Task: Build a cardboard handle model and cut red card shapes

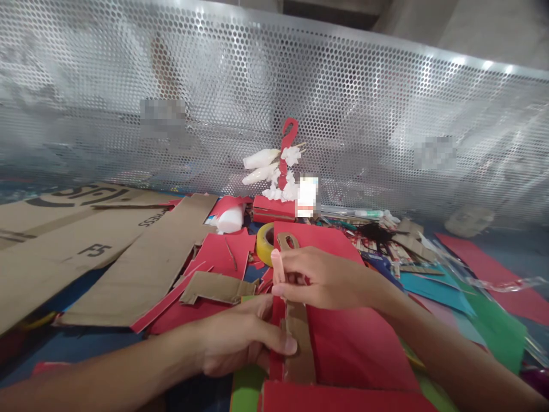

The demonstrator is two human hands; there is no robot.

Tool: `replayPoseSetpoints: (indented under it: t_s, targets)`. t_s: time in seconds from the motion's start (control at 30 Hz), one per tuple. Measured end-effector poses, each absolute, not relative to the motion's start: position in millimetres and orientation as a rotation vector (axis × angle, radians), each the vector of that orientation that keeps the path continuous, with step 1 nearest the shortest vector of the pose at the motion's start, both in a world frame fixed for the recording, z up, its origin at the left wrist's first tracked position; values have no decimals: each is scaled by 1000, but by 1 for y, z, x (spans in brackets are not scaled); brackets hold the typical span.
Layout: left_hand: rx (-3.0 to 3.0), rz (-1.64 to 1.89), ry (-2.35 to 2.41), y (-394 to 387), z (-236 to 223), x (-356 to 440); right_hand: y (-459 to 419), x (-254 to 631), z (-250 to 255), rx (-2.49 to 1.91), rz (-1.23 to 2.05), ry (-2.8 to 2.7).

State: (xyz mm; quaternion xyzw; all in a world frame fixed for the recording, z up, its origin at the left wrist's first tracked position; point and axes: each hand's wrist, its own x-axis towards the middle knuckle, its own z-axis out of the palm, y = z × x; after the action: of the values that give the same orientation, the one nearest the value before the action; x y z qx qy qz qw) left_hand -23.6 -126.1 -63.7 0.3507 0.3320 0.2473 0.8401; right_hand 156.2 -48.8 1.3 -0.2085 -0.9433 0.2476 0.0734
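Using the yellow tape roll [263, 249] as landmark. Brown cardboard strip [300, 356] is lying over the red sheet [358, 349], its holed far end sitting just right of the roll, its body running from there toward the person. Key relation: long axis is pointing away from the person, roughly along the line of sight, and both hands are already on or over it. Right hand [334, 280] is nearer the roll, covering the strip's upper middle; its thumb and index are closing on a small pale pink piece [278, 268] standing roughly upright over the strip's left edge. Left hand [240, 335] is sitting farther from the roll, on its near side, thumb lying flat on the strip. Its other fingers are disappearing at the sheet's left edge; can't tell if they're gripping underneath. Right hand is hiding part of the strip; can't make out what the pink piece is or whether it's touching cardboard. Near the frame bottom, a red panel [343, 399] is getting cut off.
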Motion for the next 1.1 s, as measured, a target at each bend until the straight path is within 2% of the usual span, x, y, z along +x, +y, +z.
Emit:
replayPoseSetpoints:
  t_s: [0.43, 0.67, 0.9, 1.1]
  targets:
    - [748, 536, 718, -127, -65, -23, -48, 153, -2, -637, 565, -2758]
    - [745, 546, 699, -127, -67, -24, -48, 153, -2, -625, 660, -2757]
    - [733, 556, 700, -126, -70, -24, -48, 151, -7, -687, 549, -2690]
    - [748, 549, 673, -126, -68, -24, -49, 151, -7, -674, 578, -2708]
